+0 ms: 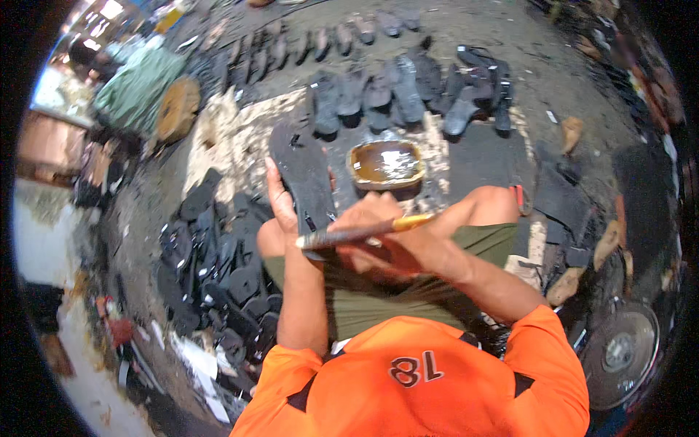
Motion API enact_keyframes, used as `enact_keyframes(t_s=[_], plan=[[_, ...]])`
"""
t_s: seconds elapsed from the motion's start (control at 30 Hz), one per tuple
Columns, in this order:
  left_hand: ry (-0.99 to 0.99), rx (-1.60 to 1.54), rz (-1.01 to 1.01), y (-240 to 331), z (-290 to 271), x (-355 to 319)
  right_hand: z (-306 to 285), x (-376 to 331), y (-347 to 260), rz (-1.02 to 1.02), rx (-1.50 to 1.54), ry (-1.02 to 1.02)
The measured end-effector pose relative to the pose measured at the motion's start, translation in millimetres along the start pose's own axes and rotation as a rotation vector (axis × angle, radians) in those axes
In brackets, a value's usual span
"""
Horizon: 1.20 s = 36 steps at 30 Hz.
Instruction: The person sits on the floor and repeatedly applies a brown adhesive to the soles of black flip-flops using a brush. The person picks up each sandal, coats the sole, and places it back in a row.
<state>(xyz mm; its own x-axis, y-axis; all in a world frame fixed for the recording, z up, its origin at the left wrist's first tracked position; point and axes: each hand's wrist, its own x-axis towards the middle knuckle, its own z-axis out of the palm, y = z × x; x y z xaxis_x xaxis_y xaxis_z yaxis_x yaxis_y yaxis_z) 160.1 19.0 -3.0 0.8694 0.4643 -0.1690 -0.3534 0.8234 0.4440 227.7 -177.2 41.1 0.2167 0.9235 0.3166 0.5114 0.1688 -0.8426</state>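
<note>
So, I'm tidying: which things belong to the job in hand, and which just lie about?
Likely the job's:
black sole in left hand
slim tool in right hand
basin of brown liquid

Probably just lying about:
green cloth
round disc
white scraps

matt black, rubber-like sole [302,164] in my remote view, smooth, wood-looking stick-shaped tool [364,231], glossy amber liquid [371,172] in the basin [354,175], green cloth [142,84] that I read as matt, rough wooden block [178,109], orange cloth shirt [393,400], dull metal-looking disc [619,353], coarse grey floor [142,211]
</note>
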Motion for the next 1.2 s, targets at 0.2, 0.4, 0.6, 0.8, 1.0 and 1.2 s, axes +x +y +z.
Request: enact_keyframes(t_s=[0.2, 0.4, 0.6, 0.8, 1.0, 1.2], plan=[[0.285, 0.071, -0.292, -127, -16, 56, -61, -90, -2, 0.403, 0.271, 0.79], [0.287, 0.133, -0.41, -199, 36, 204, -112, -124, -26, 0.466, 0.173, 1.024], [0.163, 0.324, -0.196, -130, 4, 151, -114, -122, 23, 0.464, 0.097, 1.184], [0.387, 0.836, 0.38, 84, -52, -1, -89, -95, 51, 0.618, 0.174, 1.039], [0.878, 1.93, 0.202, 164, -213, -127, -85, -49, 71, 0.604, 0.043, 0.761], [0.779, 2.563, 0.088, 110, -206, -166, -60, -30, 117, 0.569, -0.001, 0.626]])
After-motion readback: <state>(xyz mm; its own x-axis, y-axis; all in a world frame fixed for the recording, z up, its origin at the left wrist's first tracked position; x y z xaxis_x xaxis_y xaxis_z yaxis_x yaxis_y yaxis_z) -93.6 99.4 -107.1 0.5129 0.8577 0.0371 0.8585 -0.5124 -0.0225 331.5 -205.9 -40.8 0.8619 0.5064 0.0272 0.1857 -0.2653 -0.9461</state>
